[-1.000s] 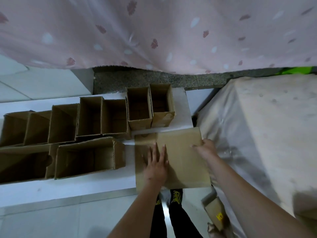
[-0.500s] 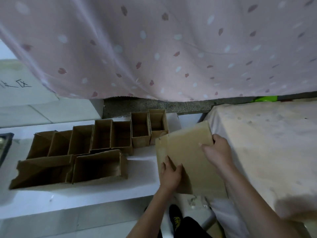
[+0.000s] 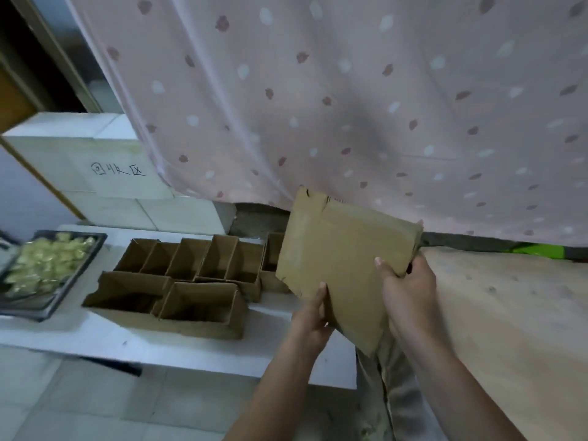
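Note:
A flattened brown cardboard box [image 3: 340, 256] is held up in the air, tilted, above the right end of a white table [image 3: 178, 348]. My left hand [image 3: 313, 316] grips its lower left edge, thumb on the front face. My right hand [image 3: 405, 284] grips its right side, thumb on the front and fingers curled behind. Several opened small cardboard boxes [image 3: 197, 278] stand in rows on the table to the left of the held box.
A dark tray [image 3: 79, 268] of pale yellow-green pieces sits at the table's left end. A pink spotted curtain [image 3: 350, 100] hangs behind. A cloth-covered surface [image 3: 509, 313] lies to the right. A white block with handwriting [image 3: 117, 170] stands at the back left. Tiled floor lies below.
The flat cardboard box lay on the table a second ago under my hands; both hands have lifted it up and tilted it. The camera view has risen and swung left.

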A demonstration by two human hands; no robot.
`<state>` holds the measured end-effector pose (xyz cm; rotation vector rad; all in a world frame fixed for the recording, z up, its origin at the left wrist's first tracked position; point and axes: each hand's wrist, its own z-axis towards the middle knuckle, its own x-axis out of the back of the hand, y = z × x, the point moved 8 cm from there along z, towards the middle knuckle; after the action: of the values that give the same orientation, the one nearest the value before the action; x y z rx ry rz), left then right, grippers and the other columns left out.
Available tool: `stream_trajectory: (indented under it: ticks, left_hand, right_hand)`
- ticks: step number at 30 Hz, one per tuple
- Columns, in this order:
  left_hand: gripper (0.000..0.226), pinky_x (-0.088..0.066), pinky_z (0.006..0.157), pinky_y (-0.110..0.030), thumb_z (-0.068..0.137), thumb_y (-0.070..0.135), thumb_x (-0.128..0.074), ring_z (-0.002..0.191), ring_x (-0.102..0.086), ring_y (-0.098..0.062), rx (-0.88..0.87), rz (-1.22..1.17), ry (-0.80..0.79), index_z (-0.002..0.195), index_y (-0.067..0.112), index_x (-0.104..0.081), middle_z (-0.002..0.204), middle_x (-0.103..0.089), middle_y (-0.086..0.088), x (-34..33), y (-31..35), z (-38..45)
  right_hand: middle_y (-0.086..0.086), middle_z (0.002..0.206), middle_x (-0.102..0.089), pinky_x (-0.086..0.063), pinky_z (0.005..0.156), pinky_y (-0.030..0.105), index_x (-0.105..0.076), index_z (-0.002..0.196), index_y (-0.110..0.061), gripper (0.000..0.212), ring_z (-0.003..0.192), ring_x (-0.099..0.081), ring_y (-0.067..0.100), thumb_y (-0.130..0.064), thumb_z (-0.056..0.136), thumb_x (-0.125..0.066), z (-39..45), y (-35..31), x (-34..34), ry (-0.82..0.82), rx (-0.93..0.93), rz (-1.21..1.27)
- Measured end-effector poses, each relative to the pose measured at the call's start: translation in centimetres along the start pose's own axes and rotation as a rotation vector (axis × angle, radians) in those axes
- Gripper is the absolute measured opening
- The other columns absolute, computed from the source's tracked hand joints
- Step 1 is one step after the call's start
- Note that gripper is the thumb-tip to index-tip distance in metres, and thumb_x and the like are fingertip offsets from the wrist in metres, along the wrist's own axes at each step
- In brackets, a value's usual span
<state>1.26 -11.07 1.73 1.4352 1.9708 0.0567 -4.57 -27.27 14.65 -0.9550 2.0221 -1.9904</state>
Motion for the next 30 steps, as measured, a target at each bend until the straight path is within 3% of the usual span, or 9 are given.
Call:
stream_trajectory:
  ticks: [3,6,10,12,15,17,21,26,30]
  left_hand:
    - [0.060,-0.058,0.087,-0.051,0.085,0.017,-0.078,0.117,-0.060,-0.037,-0.099,-0.139,-0.048,0.138,0.016,-0.051,0.127,-0.064,-0.018,2.0,0.9,-0.8]
    - [0.052,-0.061,0.078,-0.042,0.087,0.018,-0.074,0.107,-0.070,-0.031,-0.268,-0.131,-0.047,0.135,0.017,-0.054,0.119,-0.072,-0.011,4.7,2.5,-2.4]
    - [0.053,-0.059,0.086,-0.040,0.082,0.020,-0.077,0.107,-0.070,-0.023,-0.487,-0.006,0.129,0.131,0.019,-0.058,0.118,-0.073,-0.003,9.8,5.6,-5.7]
    - [0.047,-0.059,0.083,-0.040,0.083,0.019,-0.079,0.105,-0.071,-0.023,-0.557,0.060,0.221,0.127,0.022,-0.060,0.115,-0.074,-0.001,12.4,7.3,-8.0]
    - [0.041,-0.061,0.075,-0.036,0.087,0.015,-0.077,0.099,-0.073,-0.023,-0.608,0.154,0.264,0.124,0.022,-0.060,0.111,-0.076,-0.003,15.3,8.8,-11.0]
    - [0.042,-0.061,0.074,-0.033,0.088,0.013,-0.076,0.098,-0.074,-0.022,-0.608,0.221,0.278,0.125,0.021,-0.060,0.112,-0.075,-0.004,16.7,8.8,-12.3]
    - [0.041,-0.061,0.076,-0.037,0.089,0.013,-0.074,0.098,-0.074,-0.022,-0.631,0.184,0.356,0.127,0.019,-0.060,0.112,-0.075,-0.003,20.4,8.4,-14.3]
    - [0.034,-0.060,0.062,-0.029,0.090,0.012,-0.074,0.088,-0.075,-0.020,-0.670,0.088,0.460,0.121,0.018,-0.062,0.103,-0.077,-0.001,26.1,9.8,-16.0]
    - [0.034,-0.059,0.062,-0.028,0.087,0.015,-0.078,0.088,-0.075,-0.020,-0.691,0.049,0.491,0.117,0.020,-0.064,0.104,-0.077,-0.001,30.7,12.3,-16.3]
  right_hand:
    - [-0.009,0.101,-0.068,-0.055,0.086,0.042,-0.062,0.103,-0.028,0.020,0.092,-0.065,0.016,-0.035,0.088,-0.074,0.6,1.6,-0.6,-0.093,-0.066,0.115]
    - [-0.009,0.096,-0.072,-0.053,0.081,0.034,-0.065,0.095,-0.028,0.017,0.090,-0.066,0.010,-0.027,0.084,-0.079,-0.3,3.2,-2.9,-0.343,-0.166,0.282]
    - [0.002,0.104,-0.075,-0.055,0.077,0.032,-0.066,0.105,-0.018,0.028,0.095,-0.071,0.019,-0.019,0.080,-0.079,-1.6,5.1,-5.6,-0.666,-0.353,0.380]
    - [0.004,0.111,-0.069,-0.055,0.076,0.035,-0.067,0.110,-0.021,0.028,0.100,-0.068,0.024,-0.022,0.083,-0.077,-1.0,5.1,-6.3,-0.728,-0.319,0.282]
    - [-0.006,0.109,-0.068,-0.050,0.069,0.030,-0.069,0.109,-0.029,0.025,0.096,-0.065,0.014,-0.036,0.086,-0.075,-1.9,3.9,-9.1,-0.940,-0.066,-0.133]
    - [-0.010,0.103,-0.071,-0.048,0.065,0.027,-0.068,0.106,-0.030,0.026,0.092,-0.067,0.009,-0.042,0.084,-0.075,-4.5,3.5,-11.7,-1.074,0.002,-0.252]
    - [-0.007,0.097,-0.073,-0.048,0.063,0.028,-0.069,0.103,-0.027,0.023,0.090,-0.068,0.013,-0.034,0.083,-0.078,-8.5,3.8,-15.8,-1.066,-0.002,-0.196]
    - [-0.015,0.088,-0.076,-0.052,0.059,0.024,-0.074,0.100,-0.027,0.020,0.076,-0.071,0.004,-0.032,0.082,-0.080,-13.3,5.1,-20.5,-1.076,-0.031,-0.131]
    - [-0.013,0.091,-0.076,-0.055,0.067,0.032,-0.073,0.100,-0.027,0.021,0.084,-0.072,0.011,-0.033,0.081,-0.081,-16.4,4.2,-25.0,-1.097,0.016,-0.132]
